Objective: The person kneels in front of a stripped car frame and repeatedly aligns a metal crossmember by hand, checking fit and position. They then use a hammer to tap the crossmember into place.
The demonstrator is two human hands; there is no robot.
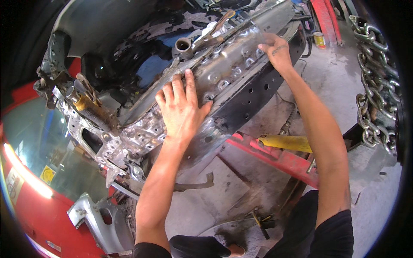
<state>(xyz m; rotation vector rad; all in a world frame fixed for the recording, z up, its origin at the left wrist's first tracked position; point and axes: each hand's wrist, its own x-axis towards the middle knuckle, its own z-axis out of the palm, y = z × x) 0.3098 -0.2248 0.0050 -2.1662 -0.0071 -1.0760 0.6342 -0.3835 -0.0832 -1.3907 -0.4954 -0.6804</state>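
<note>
A long bare-metal car body rail (223, 73), dotted with drilled round holes, runs diagonally from lower left to upper right. My left hand (180, 107) lies flat on it, fingers spread, near its lower end. My right hand (275, 49) presses on the rail's upper end, fingers curled over its edge. Neither hand holds a tool. Below the rail a black panel (258, 92) with round holes faces me.
A red car's windscreen (38, 155) fills the lower left. A suspension strut top (84, 103) sits left of the rail. A heavy chain (374, 86) hangs at right. A red frame beam (275, 157), a yellow piece (286, 142) and a hammer (260, 222) lie on the concrete floor.
</note>
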